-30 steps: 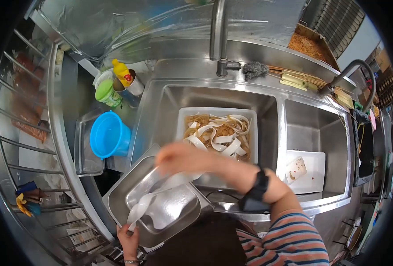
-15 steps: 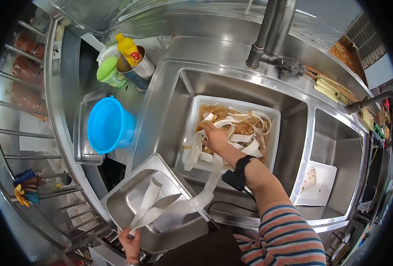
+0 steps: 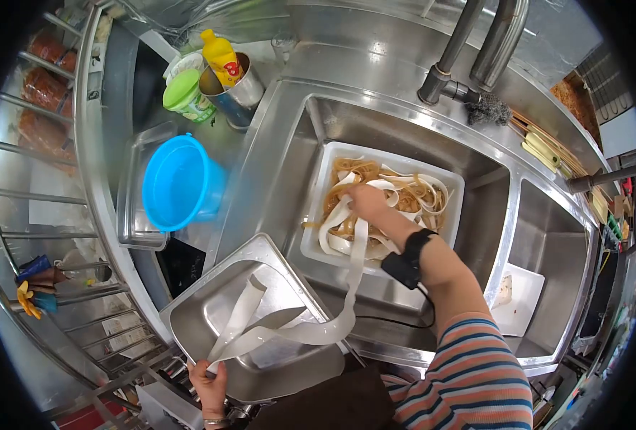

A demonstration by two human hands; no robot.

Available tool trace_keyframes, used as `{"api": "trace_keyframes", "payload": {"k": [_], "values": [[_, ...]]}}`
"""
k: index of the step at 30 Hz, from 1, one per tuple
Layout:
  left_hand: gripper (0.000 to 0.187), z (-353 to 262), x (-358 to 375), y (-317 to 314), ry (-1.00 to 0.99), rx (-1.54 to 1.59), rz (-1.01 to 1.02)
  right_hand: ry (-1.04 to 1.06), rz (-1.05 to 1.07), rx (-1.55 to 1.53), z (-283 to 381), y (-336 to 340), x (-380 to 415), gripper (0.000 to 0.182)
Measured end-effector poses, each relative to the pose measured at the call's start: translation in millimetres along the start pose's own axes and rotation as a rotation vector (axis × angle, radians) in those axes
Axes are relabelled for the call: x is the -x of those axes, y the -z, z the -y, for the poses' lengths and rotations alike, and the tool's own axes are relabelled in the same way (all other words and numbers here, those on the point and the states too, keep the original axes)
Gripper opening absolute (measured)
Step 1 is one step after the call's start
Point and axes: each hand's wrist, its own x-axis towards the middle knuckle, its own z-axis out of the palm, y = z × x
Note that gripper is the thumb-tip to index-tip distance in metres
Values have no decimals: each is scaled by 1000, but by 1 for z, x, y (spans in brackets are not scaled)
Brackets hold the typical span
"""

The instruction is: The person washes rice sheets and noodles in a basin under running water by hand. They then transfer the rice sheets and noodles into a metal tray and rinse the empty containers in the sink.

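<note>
A long, wide, whitish noodle (image 3: 318, 332) runs from the white tub to the steel pan (image 3: 268, 254), where it folds back on itself. My left hand (image 3: 209, 387) is closed at the pan's near-left rim, with the noodle's lower end at its fingertips. Over the white tub (image 3: 456, 208) my right hand (image 3: 368, 203) is closed among the noodles, and the long noodle hangs from beneath it. Its fingertips are partly hidden. Tangled white and brownish noodles (image 3: 425, 193) fill the tub, which stands in the larger sink basin (image 3: 476, 236).
A blue bucket (image 3: 178, 183) and a clear tray (image 3: 135, 233) stand left of the sink. Behind them are a green-lidded tub (image 3: 183, 89) and a steel container (image 3: 243, 93) holding a yellow bottle (image 3: 221, 57). A faucet (image 3: 440, 82) rises behind the basin. A white board (image 3: 519, 312) lies in the smaller basin.
My right hand has shifted slightly over the noodles, and the long noodle now hangs straighter from it. My left hand stays at the pan rim. The camera view has shifted a little.
</note>
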Motion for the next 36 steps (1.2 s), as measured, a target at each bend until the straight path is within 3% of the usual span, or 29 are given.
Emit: {"api": "trace_keyframes", "payload": {"k": [2,4,5,7,10,14,17,20,24,25,30,32,36], "values": [[19,-3,0,2,58,14,8,-25,-10,-50,-9,20,9,40],[19,-4,0,4,80,8,17,21,-173,-260,-22,34,17,30],[19,-5,0,4,97,0,25,19,-171,-257,-27,42,19,30],[19,-10,-1,2,90,26,9,-30,-163,-683,-35,61,23,25],[20,-15,-3,4,95,38,-6,-37,-120,-829,-29,108,39,26],[20,-23,-5,7,93,28,6,-107,-242,-873,2,164,72,30],[20,-28,-7,7,37,-6,-24,20,-365,-936,33,204,96,31],[20,-26,-6,2,25,91,-63,126,-244,-1130,56,238,114,33],[20,-36,-6,5,9,111,-60,129,-290,-1288,99,269,132,31],[20,-34,-6,4,-2,119,-57,80,-327,-1239,103,271,133,37],[18,-39,-6,7,-46,100,-83,231,-396,-1292,132,285,150,56],[19,-42,-8,9,-81,56,-51,391,5,-1257,128,305,155,67],[19,-49,-8,8,-87,92,-38,614,-26,-1423,173,340,166,67]]}}
